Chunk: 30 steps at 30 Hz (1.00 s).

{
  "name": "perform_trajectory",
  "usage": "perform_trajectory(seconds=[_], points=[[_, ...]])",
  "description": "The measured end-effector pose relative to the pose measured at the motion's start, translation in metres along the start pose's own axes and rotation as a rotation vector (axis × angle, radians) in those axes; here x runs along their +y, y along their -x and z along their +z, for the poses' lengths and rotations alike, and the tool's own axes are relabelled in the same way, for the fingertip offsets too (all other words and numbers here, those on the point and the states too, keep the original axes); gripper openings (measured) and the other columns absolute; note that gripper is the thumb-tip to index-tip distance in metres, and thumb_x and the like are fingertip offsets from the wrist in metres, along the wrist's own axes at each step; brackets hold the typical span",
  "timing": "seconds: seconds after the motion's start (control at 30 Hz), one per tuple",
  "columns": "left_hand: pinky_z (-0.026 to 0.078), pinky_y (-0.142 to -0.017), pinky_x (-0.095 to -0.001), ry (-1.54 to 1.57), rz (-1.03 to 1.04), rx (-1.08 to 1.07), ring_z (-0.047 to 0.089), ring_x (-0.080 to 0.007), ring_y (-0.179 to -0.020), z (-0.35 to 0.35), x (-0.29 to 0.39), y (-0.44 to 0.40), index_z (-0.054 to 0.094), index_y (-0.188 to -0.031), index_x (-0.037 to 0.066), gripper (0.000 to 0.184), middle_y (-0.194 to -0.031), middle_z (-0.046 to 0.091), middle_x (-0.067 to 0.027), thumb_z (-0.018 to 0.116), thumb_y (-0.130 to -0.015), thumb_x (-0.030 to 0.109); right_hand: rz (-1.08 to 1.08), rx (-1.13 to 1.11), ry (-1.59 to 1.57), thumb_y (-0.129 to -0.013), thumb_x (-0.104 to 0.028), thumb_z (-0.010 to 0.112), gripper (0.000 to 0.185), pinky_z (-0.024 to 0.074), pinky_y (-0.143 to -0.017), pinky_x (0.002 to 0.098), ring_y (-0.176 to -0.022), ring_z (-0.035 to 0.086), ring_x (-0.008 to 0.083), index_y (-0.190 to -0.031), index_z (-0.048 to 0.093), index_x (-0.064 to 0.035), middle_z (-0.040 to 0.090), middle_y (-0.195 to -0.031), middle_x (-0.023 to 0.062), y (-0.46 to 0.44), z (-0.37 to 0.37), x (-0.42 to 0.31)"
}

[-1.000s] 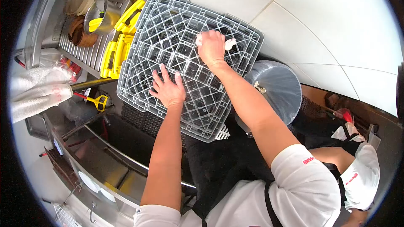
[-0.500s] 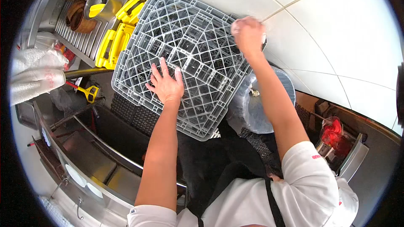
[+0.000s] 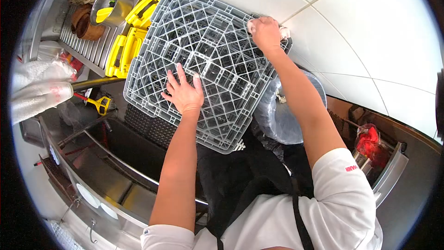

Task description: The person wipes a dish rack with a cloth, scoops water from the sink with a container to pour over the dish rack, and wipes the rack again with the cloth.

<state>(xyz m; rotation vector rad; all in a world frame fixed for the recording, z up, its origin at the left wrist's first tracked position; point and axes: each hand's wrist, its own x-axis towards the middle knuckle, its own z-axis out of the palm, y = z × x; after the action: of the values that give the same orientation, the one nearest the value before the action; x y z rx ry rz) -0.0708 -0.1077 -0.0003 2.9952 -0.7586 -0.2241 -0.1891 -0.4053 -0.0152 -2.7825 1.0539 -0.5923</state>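
Observation:
A grey plastic lattice rack (image 3: 212,71), which looks like a dishwasher rack, lies before me with its open grid facing up. On the grid near its front middle my left hand (image 3: 186,93) rests with fingers spread, holding nothing. My right hand (image 3: 266,34) is closed around a crumpled whitish cloth (image 3: 284,33) at the rack's far right corner, beside the tiled wall. Bits of the cloth stick out on both sides of the fist. Whether more racks are stacked underneath is hard to tell.
A bin lined with clear plastic (image 3: 289,122) stands right of the rack, with pale scraps inside. Yellow plastic pieces (image 3: 127,51) sit to its left, near a metal bowl (image 3: 113,7) and brown bowls (image 3: 88,25). A metal sink (image 3: 99,166) lies lower left.
My right hand has shifted slightly left and down along the rack's corner, and the whitish cloth now shows more clearly. My left hand stays in place on the grid.

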Motion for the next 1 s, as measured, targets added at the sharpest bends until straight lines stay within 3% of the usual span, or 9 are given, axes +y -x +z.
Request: perform_trajectory(seconds=[0.13, 0.23, 0.47, 0.5, 0.7, 0.83, 0.9, 0.93, 1.0], points=[[0.017, -0.117, -0.0696, 0.013, 0.002, 0.004, 0.034, -0.0390, -0.145, 0.000, 0.000, 0.000, 0.023, -0.162, 0.030, 0.072, -0.164, 0.025, -0.0147, 0.039, -0.100, 0.063, 0.071, 0.029, -0.026, -0.081, -0.019, 0.068, 0.015, 0.0457, -0.090, 0.0463, -0.101, 0.062, 0.0318, -0.093, 0.076, -0.0135, 0.069, -0.095, 0.0087, 0.000, 0.000, -0.005], [0.016, -0.116, -0.0704, 0.024, -0.003, 0.005, 0.033, -0.0392, -0.145, 0.002, -0.001, 0.000, 0.023, -0.162, 0.030, 0.072, -0.164, 0.025, -0.0148, 0.039, -0.100, 0.063, 0.041, 0.190, -0.118, -0.076, -0.017, 0.072, 0.017, 0.0458, -0.090, 0.0457, -0.101, 0.061, 0.0315, -0.092, 0.075, -0.0137, 0.068, -0.095, 0.0083, -0.001, 0.008, 0.000], [0.016, -0.116, -0.0711, 0.000, -0.003, -0.040, 0.033, -0.0394, -0.145, -0.003, 0.000, -0.001, 0.020, -0.163, 0.029, 0.074, -0.164, 0.024, -0.0153, 0.039, -0.100, 0.063, -0.223, 0.062, 0.027, -0.076, -0.008, 0.068, 0.018, 0.0449, -0.086, 0.0432, -0.097, 0.059, 0.0310, -0.091, 0.073, -0.0142, 0.066, -0.096, 0.0079, -0.044, 0.029, -0.038], [0.016, -0.116, -0.0713, -0.002, 0.002, -0.027, 0.033, -0.0396, -0.145, -0.002, 0.000, -0.001, 0.021, -0.163, 0.028, 0.074, -0.164, 0.025, -0.0156, 0.039, -0.100, 0.063, -0.182, 0.013, 0.067, -0.075, -0.006, 0.068, 0.017, 0.0455, -0.088, 0.0429, -0.100, 0.060, 0.0305, -0.089, 0.073, -0.0153, 0.066, -0.097, 0.0087, -0.046, 0.033, -0.039], [0.014, -0.116, -0.0716, 0.025, 0.014, -0.030, 0.032, -0.0406, -0.145, -0.003, -0.001, -0.001, 0.022, -0.163, 0.027, 0.074, -0.164, 0.024, -0.0167, 0.039, -0.100, 0.062, -0.210, 0.086, -0.482, -0.082, -0.002, 0.060, 0.014, 0.0497, -0.086, 0.0476, -0.097, 0.063, 0.0370, -0.091, 0.070, -0.0071, 0.065, -0.094, 0.0155, -0.045, 0.019, -0.023], [0.013, -0.116, -0.0718, 0.051, 0.024, -0.024, 0.032, -0.0412, -0.145, -0.003, -0.002, -0.002, 0.021, -0.163, 0.028, 0.074, -0.164, 0.022, -0.0170, 0.040, -0.099, 0.061, -0.030, -0.079, -0.498, -0.085, 0.000, 0.054, 0.022, 0.0518, -0.087, 0.0486, -0.098, 0.064, 0.0409, -0.100, 0.070, -0.0025, 0.067, -0.099, 0.0217, -0.015, -0.012, -0.033], [0.013, -0.116, -0.0716, 0.041, 0.012, -0.050, 0.031, -0.0410, -0.145, -0.007, 0.000, -0.002, 0.022, -0.163, 0.027, 0.074, -0.165, 0.022, -0.0177, 0.041, -0.100, 0.060, -0.018, -0.049, -0.721, -0.077, 0.004, 0.062, 0.022, 0.0516, -0.088, 0.0487, -0.099, 0.065, 0.0377, -0.094, 0.070, -0.0060, 0.068, -0.102, 0.0158, 0.023, -0.019, -0.066], [0.013, -0.116, -0.0715, 0.038, 0.015, -0.058, 0.031, -0.0409, -0.145, -0.008, 0.000, -0.002, 0.022, -0.163, 0.027, 0.074, -0.165, 0.022, -0.0182, 0.041, -0.100, 0.060, -0.103, -0.245, -0.669, -0.072, 0.006, 0.066, 0.025, 0.0505, -0.090, 0.0471, -0.101, 0.065, 0.0349, -0.092, 0.071, -0.0103, 0.069, -0.105, 0.0103, 0.039, -0.025, -0.078], [0.014, -0.115, -0.0718, 0.037, 0.030, -0.063, 0.033, -0.0413, -0.144, -0.009, 0.000, -0.002, 0.020, -0.163, 0.026, 0.074, -0.165, 0.021, -0.0197, 0.042, -0.100, 0.058, -0.194, -0.230, -0.567, -0.073, -0.007, 0.069, 0.016, 0.0461, -0.093, 0.0484, -0.105, 0.063, 0.0297, -0.086, 0.070, -0.0156, 0.068, -0.101, 0.0066, 0.085, -0.033, -0.122]])
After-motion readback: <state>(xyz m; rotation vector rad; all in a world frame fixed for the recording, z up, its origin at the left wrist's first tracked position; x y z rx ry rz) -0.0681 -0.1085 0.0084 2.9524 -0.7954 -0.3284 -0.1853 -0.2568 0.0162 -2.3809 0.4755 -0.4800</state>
